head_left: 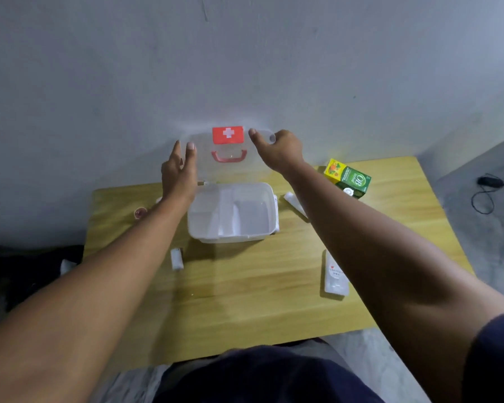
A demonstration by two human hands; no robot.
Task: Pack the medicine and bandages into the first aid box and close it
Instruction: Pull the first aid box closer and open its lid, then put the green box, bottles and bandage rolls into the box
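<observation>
A white first aid box (232, 214) sits open near the back of a wooden surface (245, 286), its see-through lid (230, 149) standing upright against the grey wall (157, 68), with a red label bearing a white cross (228, 134) and a red handle (229, 156) on it. Inside the box a white divider tray shows, with nothing else to be made out in it. The left hand (178, 170) reaches to the lid's left edge, its fingers (190, 149) straight and spread, touching or nearly touching the plastic without closing round it. The right hand (277, 148) is at the lid's upper right corner, its fingers curled over the top edge and gripping it. The things to pack lie around the box: a green and yellow medicine carton (348, 178) to the back right, a white tube (296, 203) just beside the box's right wall, a white packet (335, 274) to the front right, a rolled bandage (176, 258) in front of the box to the left, and a small reddish round thing (140, 213) at the left, partly hidden by the left forearm. A black cable (489, 193) lies on the floor at the far right.
</observation>
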